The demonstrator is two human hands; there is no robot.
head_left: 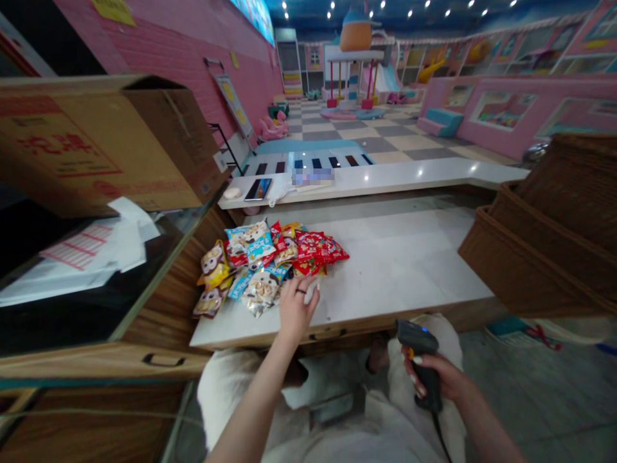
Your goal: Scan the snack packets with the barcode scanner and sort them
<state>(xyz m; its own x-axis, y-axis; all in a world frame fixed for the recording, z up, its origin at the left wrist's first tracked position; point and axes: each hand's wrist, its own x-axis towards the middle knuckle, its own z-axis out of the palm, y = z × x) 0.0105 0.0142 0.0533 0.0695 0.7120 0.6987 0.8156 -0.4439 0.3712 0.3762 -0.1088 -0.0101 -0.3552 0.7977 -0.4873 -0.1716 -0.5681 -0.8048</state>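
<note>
Several small snack bags lie in a loose pile on the white desk: red bags (313, 249), blue-and-white bags (258, 241), a white bag with a cow-like face (261, 290) and yellow-brown bags (213, 265). My left hand (296, 307), a dark ring on one finger, reaches to the near right edge of the pile. Its fingers are bent but apart, and nothing shows between them; whether the fingertips touch a bag, I cannot tell. Low over my lap, my right hand (441, 374) grips a black barcode scanner (418, 339) by its handle, with a cable hanging below.
A cardboard box (91, 145) and papers (103, 247) occupy the dark counter at left. Brown woven baskets (554, 231) stand at right. Along the raised ledge (385, 179) lie a phone (259, 189) and a round white object (232, 193). A play area spreads beyond.
</note>
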